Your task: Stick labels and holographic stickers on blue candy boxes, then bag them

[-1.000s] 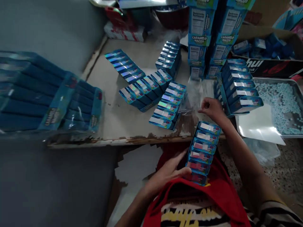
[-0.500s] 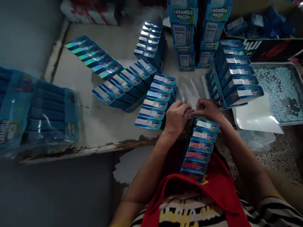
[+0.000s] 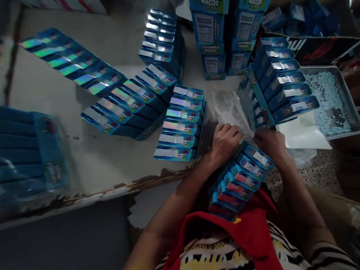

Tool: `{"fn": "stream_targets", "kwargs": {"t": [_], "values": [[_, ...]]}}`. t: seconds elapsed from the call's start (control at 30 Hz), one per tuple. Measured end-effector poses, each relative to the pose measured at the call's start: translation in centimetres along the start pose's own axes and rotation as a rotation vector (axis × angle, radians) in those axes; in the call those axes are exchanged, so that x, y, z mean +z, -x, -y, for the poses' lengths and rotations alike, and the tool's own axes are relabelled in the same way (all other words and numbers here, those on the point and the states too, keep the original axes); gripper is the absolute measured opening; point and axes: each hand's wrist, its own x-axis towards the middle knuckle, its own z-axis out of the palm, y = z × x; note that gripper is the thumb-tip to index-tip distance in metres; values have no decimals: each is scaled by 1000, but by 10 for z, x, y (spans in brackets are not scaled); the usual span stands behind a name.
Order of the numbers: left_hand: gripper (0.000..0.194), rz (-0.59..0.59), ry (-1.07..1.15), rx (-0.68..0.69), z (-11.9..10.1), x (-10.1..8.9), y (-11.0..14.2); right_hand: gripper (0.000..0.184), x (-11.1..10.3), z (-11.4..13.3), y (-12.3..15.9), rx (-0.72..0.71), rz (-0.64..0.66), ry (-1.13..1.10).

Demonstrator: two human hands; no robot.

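A clear plastic bag (image 3: 229, 107) lies on the table, its near end stretched between my two hands. My left hand (image 3: 227, 139) is closed on the bag's left side, fingers curled. On the other side my right hand (image 3: 270, 144) is a fist gripping the bag's right edge; its fingertips are hidden. Just below both hands, a display box of blue candy packs (image 3: 239, 180) leans on my lap against the red apron (image 3: 253, 232). Left of my left hand stands another row of blue packs (image 3: 180, 125).
More blue pack rows (image 3: 112, 108) stand across the table (image 3: 112, 165). Stacked display boxes (image 3: 209, 45) rise at the back. To the right are a filled display box (image 3: 284, 82), a white sheet (image 3: 303, 133), a metal tray (image 3: 347, 108) of pale blue candies and a black carton (image 3: 317, 48).
My hands have moved apart, and the bag's end is now pulled taut between them. The display box on my lap has tilted, showing more of its side. The view has shifted.
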Motion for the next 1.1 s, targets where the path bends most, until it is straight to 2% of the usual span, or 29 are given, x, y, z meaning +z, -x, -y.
{"fn": "stream_targets", "kwargs": {"t": [0.07, 0.13, 0.2, 0.27, 0.4, 0.5, 0.53, 0.6, 0.67, 0.73, 0.83, 0.97, 1.1], "values": [[23, -30, 19, 9, -8, 10, 2, 12, 9, 1, 14, 234, -102, -249], [21, -90, 22, -62, -14, 15, 11, 18, 15, 7, 25, 350, -169, -521], [20, -165, 13, -202, -15, 14, 26, 23, 18, 20, 26, 334, -185, -690], [21, -244, 37, -356, -13, 11, 43, 24, 17, 38, 15, 268, -145, -770], [16, -449, 238, -542, -8, 7, 69, 20, 20, 81, -36, 197, 37, -884], [17, -596, 188, -676, -9, 10, 74, 19, 24, 102, -68, 175, 141, -937], [17, -599, 139, -693, -9, 11, 73, 19, 25, 104, -74, 158, 131, -931], [16, -528, 63, -646, -6, 9, 70, 18, 25, 99, -75, 101, 45, -858], [16, -433, 14, -550, -1, 3, 68, 16, 25, 84, -68, -15, -94, -705], [18, -367, -35, -499, 3, -3, 67, 16, 28, 64, -57, -159, -175, -484], [13, -315, -105, -496, 4, -10, 68, 24, 39, 37, -38, -293, -141, -187], [12, -262, -108, -487, 2, -17, 62, 22, 48, 19, -19, -228, -109, -128], [20, -215, -95, -443, 3, -35, 50, 15, 32, 25, -15, -141, -64, -240]]}}
